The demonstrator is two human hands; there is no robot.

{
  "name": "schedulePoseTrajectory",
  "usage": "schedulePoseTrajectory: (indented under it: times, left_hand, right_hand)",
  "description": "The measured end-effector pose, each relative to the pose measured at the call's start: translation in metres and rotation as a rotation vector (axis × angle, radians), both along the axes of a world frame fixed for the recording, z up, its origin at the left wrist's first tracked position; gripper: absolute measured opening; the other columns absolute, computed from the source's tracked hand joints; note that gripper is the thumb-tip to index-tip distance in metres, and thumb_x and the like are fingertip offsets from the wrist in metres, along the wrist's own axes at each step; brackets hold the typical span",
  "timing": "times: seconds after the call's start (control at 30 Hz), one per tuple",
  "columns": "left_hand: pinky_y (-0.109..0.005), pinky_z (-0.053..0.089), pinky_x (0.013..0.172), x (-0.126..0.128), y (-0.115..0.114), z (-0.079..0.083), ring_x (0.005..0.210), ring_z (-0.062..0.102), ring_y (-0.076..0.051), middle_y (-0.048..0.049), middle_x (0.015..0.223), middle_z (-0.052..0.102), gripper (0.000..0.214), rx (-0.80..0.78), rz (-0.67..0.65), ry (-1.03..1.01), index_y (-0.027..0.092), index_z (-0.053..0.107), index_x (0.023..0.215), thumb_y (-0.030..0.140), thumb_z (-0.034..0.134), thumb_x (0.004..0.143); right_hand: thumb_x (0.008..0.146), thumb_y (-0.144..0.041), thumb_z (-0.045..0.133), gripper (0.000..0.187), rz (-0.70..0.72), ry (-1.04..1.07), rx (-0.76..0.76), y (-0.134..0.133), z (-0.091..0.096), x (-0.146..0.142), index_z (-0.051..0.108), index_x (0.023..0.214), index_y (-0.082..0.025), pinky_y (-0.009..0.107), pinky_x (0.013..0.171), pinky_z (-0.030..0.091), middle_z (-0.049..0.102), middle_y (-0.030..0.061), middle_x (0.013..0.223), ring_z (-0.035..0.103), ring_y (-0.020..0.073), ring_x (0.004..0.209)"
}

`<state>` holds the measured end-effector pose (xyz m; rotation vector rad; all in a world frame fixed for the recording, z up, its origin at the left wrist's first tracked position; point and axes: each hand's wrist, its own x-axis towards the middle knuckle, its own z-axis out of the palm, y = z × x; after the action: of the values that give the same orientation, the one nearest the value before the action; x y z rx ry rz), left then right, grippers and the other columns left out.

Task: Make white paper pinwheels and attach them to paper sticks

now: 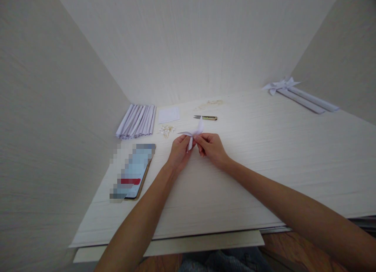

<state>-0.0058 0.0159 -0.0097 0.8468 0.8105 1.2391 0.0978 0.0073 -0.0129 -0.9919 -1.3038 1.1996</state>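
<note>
Above the middle of the white table, both hands pinch a folded white paper piece [199, 127] with pointed petal-like flaps. My left hand [178, 149] grips its lower left side, thumb and fingers closed. From the right, my right hand [212, 147] closes thumb and fingertips on the paper's centre, touching the left fingers. The part between the fingertips is hidden. Just beyond the hands lie thread snips [209, 118], partly behind a paper flap. To the left is a small pile of pale, thin bands or ties [167, 129], too small to make out.
Rolled white paper tubes [137, 121] lie stacked at the back left, beside a square paper stack [169, 115]. A phone [136, 172] rests near the left wall. More thin bands [215, 102] lie at the back. Paper tubes with a star-shaped top [282, 85] lie far right.
</note>
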Motion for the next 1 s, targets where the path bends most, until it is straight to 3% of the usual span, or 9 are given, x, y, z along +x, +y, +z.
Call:
schedulePoseTrajectory:
  times: [0.2,0.37,0.5,0.67,1.0]
  left_hand:
    - [-0.017,0.039,0.057,-0.003,0.004,0.004,0.054,0.048,-0.005,0.002,0.057,0.054,0.012,-0.12,0.035,-0.15,0.012,0.054,0.056,0.008,0.05,0.066]
    - [-0.017,0.041,0.055,-0.011,0.008,0.003,0.055,0.051,-0.005,0.001,0.063,0.059,0.013,-0.294,0.07,-0.279,0.014,0.056,0.066,0.008,0.046,0.072]
    - [-0.016,0.041,0.054,-0.012,0.008,0.002,0.054,0.051,-0.005,0.0016,0.063,0.059,0.01,-0.263,0.018,-0.278,0.014,0.056,0.068,0.011,0.048,0.072]
    - [-0.016,0.04,0.051,-0.01,0.006,0.002,0.053,0.051,-0.004,0.0019,0.064,0.059,0.005,-0.156,-0.058,-0.181,0.013,0.058,0.07,0.011,0.055,0.067]
    - [-0.016,0.039,0.053,-0.007,0.001,0.005,0.054,0.049,-0.004,0.0012,0.062,0.056,0.005,-0.12,-0.125,-0.069,0.012,0.058,0.069,0.014,0.058,0.065]
  right_hand:
    - [0.064,-0.036,0.059,0.028,-0.181,-0.072,0.056,0.004,0.001,0.003,0.048,0.047,-0.016,0.021,0.036,0.023,0.038,-0.0068,0.036,0.031,0.0053,0.034]
    - [0.059,-0.031,0.065,0.02,-0.318,0.0,0.138,0.01,0.0,0.009,0.05,0.061,-0.017,0.021,0.042,0.026,0.039,-0.0068,0.049,0.034,0.0067,0.044]
    - [0.055,-0.029,0.068,0.032,-0.252,0.012,0.157,0.013,-0.003,0.01,0.051,0.081,-0.02,0.023,0.056,0.035,0.051,-0.0022,0.071,0.047,0.0105,0.063]
    - [0.058,-0.03,0.066,0.034,-0.168,0.052,0.116,0.014,-0.005,0.01,0.051,0.087,-0.022,0.03,0.075,0.037,0.055,0.0,0.084,0.05,0.014,0.083]
    - [0.056,-0.023,0.066,0.031,0.067,0.368,-0.007,0.013,-0.003,0.005,0.051,0.083,-0.02,0.025,0.071,0.043,0.059,-0.001,0.082,0.055,0.0118,0.076]
